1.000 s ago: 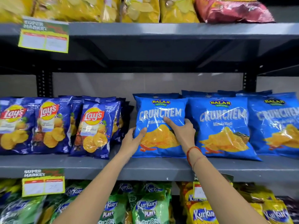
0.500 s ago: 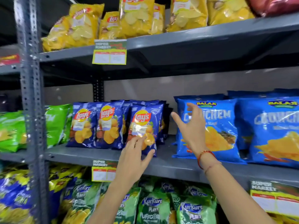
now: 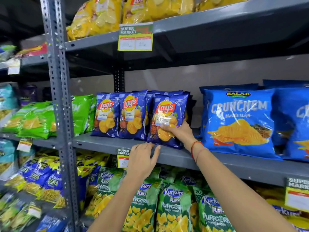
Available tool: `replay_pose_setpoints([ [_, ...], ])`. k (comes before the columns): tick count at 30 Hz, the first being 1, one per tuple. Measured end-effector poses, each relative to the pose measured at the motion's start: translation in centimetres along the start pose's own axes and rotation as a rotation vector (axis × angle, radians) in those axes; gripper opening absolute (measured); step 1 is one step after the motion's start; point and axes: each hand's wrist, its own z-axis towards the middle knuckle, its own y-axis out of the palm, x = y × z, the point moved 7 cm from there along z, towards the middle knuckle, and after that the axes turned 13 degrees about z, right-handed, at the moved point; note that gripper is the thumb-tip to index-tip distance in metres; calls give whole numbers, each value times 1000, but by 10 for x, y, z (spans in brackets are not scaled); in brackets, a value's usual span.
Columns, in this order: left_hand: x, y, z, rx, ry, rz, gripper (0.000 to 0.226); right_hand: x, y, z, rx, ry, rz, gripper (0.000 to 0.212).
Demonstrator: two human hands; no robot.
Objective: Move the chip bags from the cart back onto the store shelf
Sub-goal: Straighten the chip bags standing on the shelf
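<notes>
On the grey middle shelf [image 3: 175,156] stand three dark blue Lay's bags in a row. My right hand [image 3: 179,131] grips the rightmost Lay's bag [image 3: 168,114] at its lower right side; the bag stands upright at the shelf's front edge. My left hand [image 3: 142,161] is open, fingers spread, its fingertips touching the shelf's front lip just below that bag. To the right, a light blue Crunchem bag [image 3: 237,121] stands apart from my hands. The cart is out of view.
A perforated grey upright post [image 3: 57,97] divides this bay from green bags [image 3: 38,119] on the left. Yellow bags fill the top shelf [image 3: 217,19]. Kurkure Puffcorn bags [image 3: 172,208] crowd the shelf below. Price tags [image 3: 135,37] hang from the shelf edges.
My view has swung left. Both hands left the Crunchem bag and moved left; my right hand now grips the rightmost Lay's bag and my left hand reached the shelf lip.
</notes>
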Motion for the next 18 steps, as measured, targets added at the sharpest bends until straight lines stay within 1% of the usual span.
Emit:
replay_pose_setpoints([
  [4, -2, 8, -2, 24, 12, -5, 62, -3, 1, 3, -3, -38, -10, 63],
  [8, -2, 10, -3, 58, -10, -15, 62, -8, 5, 5, -8, -104, -6, 59],
  [11, -2, 9, -5, 89, -28, -30, 60, -17, 11, 4, -12, -173, -52, 53],
  [13, -2, 7, -5, 110, -42, -44, 57, -20, 13, 3, -21, -208, -92, 55],
  [15, -3, 7, -6, 119, -47, -47, 56, -18, 14, 4, -18, -208, -123, 62],
  [18, -3, 7, -7, 124, -50, -46, 56, -14, 9, 2, 45, -191, -202, 71],
])
